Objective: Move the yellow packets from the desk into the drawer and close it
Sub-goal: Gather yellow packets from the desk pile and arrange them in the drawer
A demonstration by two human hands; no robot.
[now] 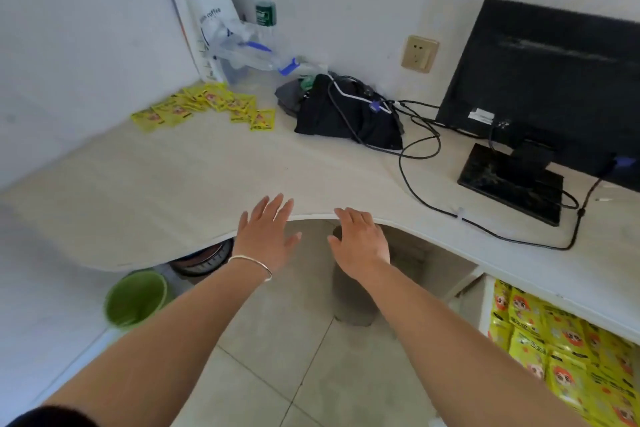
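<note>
- Standing open at the near right, the drawer (486, 303) held stacked packs (561, 340).
- Left hand (266, 236) and right hand (360, 243) hovered, fingers spread and empty, at the desk (207, 180) edge.
- Yellow packets (204, 107) lay scattered at the far corner.

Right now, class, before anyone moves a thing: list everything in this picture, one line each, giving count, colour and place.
desk: one, cream, centre
packets on the desk: a heap, uncountable, yellow, far left corner
packets in the drawer: many, yellow, lower right
drawer: one, white, open, under the desk's right side
monitor: one, black, desk right
cables: several, black, beside the monitor
cloth bundle: one, black, desk back
wall socket: one, beige, left of the monitor
upright bottle: one, clear, green label, back corner
lying bottle: one, clear, blue cap, back corner
paper bag: one, white, back corner
bin: one, green, floor, left
bracelet: one, silver, left wrist
left hand: one, open, desk's front edge
right hand: one, open, same edge
</note>
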